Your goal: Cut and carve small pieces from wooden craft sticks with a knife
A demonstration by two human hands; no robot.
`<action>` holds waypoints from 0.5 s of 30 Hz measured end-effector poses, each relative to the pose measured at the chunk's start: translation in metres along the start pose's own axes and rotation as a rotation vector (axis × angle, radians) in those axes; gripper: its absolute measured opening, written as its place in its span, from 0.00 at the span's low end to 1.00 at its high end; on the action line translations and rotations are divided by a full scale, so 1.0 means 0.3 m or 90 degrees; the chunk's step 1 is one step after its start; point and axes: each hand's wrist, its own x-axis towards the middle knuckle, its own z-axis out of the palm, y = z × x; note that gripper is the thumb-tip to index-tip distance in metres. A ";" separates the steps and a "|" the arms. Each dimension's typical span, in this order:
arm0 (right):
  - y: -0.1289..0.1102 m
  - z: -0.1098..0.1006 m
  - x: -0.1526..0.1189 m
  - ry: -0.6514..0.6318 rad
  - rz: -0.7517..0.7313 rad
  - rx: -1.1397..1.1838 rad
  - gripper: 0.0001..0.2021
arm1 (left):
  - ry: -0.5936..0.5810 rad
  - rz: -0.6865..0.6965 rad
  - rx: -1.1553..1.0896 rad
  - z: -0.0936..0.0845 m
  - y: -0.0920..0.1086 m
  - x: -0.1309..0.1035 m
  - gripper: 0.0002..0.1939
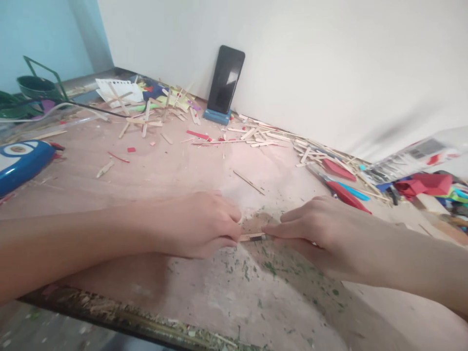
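My left hand [210, 226] pinches a short light wooden stick [246, 238] between thumb and fingers, low over the table. The stick pokes out to the right, with a dark stretch near its far end. At that end is my right hand [310, 226], its index finger pointing left and its fingers closed together. A small dark and greyish piece meets the right fingertips; I cannot tell whether it belongs to the stick or is separate. Green specks [270, 267] are scattered on the table below the hands. A thin loose stick [248, 182] lies just beyond them.
A phone [226, 80] leans in a blue stand against the wall. Craft sticks [263, 136] and paper scraps spread along the back. A star-shaped stick piece [141, 122], a blue-and-white object [24, 163] and green cups [38, 87] are left. A red-handled tool [347, 196] lies right.
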 end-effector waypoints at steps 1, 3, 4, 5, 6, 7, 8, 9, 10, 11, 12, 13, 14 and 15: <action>0.015 0.012 -0.007 0.012 -0.015 0.040 0.22 | -0.004 -0.003 -0.001 0.003 -0.001 -0.001 0.11; 0.041 0.036 -0.014 0.040 -0.039 0.119 0.25 | -0.006 -0.007 -0.006 0.009 -0.002 -0.004 0.12; 0.051 0.046 -0.015 0.052 -0.046 0.149 0.25 | -0.002 -0.010 -0.007 0.012 -0.002 -0.005 0.12; 0.060 0.055 -0.016 0.056 -0.049 0.168 0.24 | 0.004 -0.013 -0.007 0.014 -0.002 -0.006 0.13; 0.068 0.062 -0.015 0.057 -0.050 0.179 0.24 | 0.010 -0.017 -0.006 0.017 -0.001 -0.007 0.13; 0.074 0.068 -0.015 0.060 -0.053 0.187 0.24 | 0.015 -0.021 -0.003 0.020 0.000 -0.008 0.14; 0.078 0.072 -0.015 0.064 -0.056 0.192 0.24 | 0.019 -0.025 -0.002 0.022 0.001 -0.009 0.15; 0.081 0.075 -0.015 0.070 -0.063 0.193 0.23 | 0.021 -0.030 -0.003 0.025 0.002 -0.009 0.15; 0.083 0.078 -0.016 0.075 -0.067 0.192 0.23 | 0.021 -0.035 -0.007 0.026 0.003 -0.010 0.16; 0.083 0.079 -0.017 0.080 -0.071 0.191 0.22 | 0.021 -0.041 -0.012 0.027 0.004 -0.011 0.16; 0.081 0.081 -0.018 0.083 -0.069 0.193 0.21 | 0.020 -0.048 -0.018 0.027 0.005 -0.012 0.17; 0.079 0.082 -0.019 0.084 -0.064 0.199 0.19 | 0.019 -0.053 -0.024 0.026 0.006 -0.012 0.16; 0.075 0.084 -0.020 0.085 -0.052 0.209 0.18 | 0.018 -0.057 -0.028 0.025 0.006 -0.013 0.16; 0.071 0.086 -0.022 0.087 -0.037 0.223 0.18 | 0.019 -0.057 -0.033 0.025 0.007 -0.013 0.16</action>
